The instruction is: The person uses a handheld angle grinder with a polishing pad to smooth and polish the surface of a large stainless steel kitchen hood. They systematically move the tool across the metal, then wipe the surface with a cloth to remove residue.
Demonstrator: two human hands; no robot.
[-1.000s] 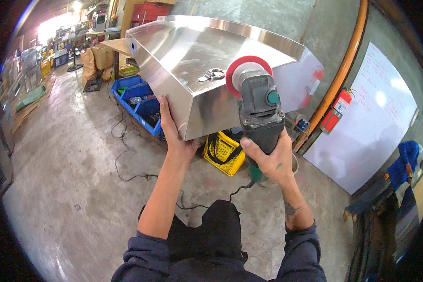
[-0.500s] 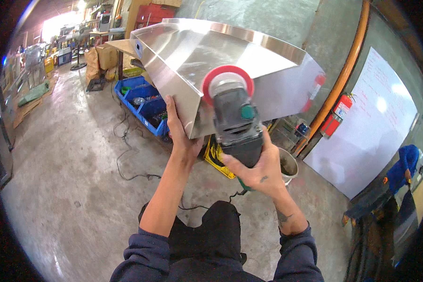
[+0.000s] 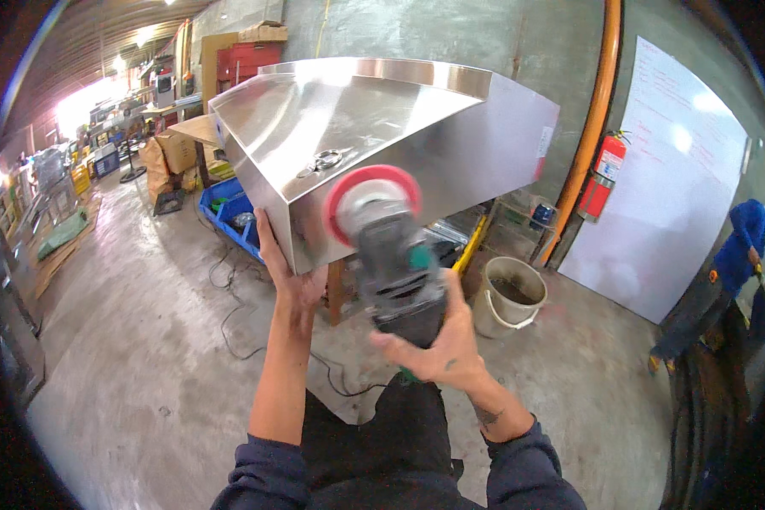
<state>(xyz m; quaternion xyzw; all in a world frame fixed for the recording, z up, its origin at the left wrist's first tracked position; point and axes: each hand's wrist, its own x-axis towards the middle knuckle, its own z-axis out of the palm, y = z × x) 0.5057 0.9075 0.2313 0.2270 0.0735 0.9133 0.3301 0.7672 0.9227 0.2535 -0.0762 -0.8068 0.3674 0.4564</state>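
In front of me is a large, shiny stainless-steel box (image 3: 357, 119) with angled sides and a raised back lip. A small ring-shaped metal piece (image 3: 327, 159) shows on its top. My left hand (image 3: 287, 276) grips the box's near lower corner, a finger stretched up its left side and the palm beneath. In my right hand (image 3: 442, 344) is an angle grinder (image 3: 395, 263), dark-bodied with a green button, held by its body. Its red-rimmed disc (image 3: 406, 180) faces the box's near side; whether they touch I cannot tell. Blur softens the grinder.
A whitish bucket (image 3: 483, 316) stands right of the box. Blue bins (image 3: 229, 223) sit to the left, and a black cord (image 3: 229, 336) trails over the floor. A fire extinguisher (image 3: 602, 178) hangs beside an orange pipe (image 3: 602, 102). Another person in blue (image 3: 735, 251) is at far right.
The view has shifted, showing more of the bucket and the ring-shaped piece on top of the box. The grinder sits lower against the box, its disc off the top edge. Both hands keep their hold.
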